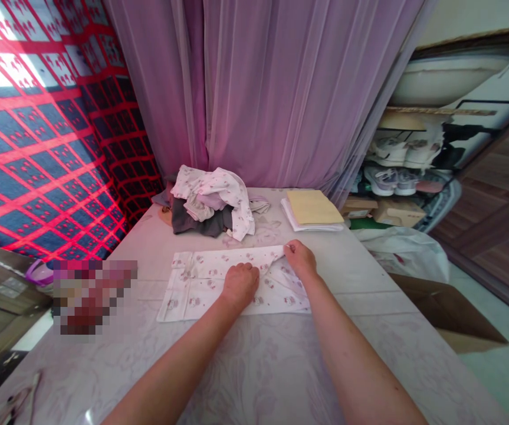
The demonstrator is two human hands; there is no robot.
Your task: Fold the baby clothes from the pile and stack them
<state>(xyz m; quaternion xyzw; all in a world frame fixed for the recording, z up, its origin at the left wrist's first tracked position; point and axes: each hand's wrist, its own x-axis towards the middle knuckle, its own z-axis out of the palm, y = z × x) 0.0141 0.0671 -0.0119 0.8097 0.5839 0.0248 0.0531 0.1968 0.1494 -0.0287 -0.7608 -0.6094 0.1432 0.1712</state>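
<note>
**item no. 1: part-folded, held at two points**

white printed garment: thin cotton, small pink motifs, lying flat and part-folded on the tabletop, directly before the person. left hand: palm-down on the cloth, grip released; this firm, flat placement suits keeping the layers from sliding. right hand: grip clenched, pinching the top folded edge near its corner. nearby: heap of clothes.

This was a home bedroom; household laundry lay on a pale floral bed; sheer mauve curtains hung at 12 o'clock; a red-and-navy patterned cloth at 10 o'clock; sneakers sat racked at 2 o'clock.
</note>
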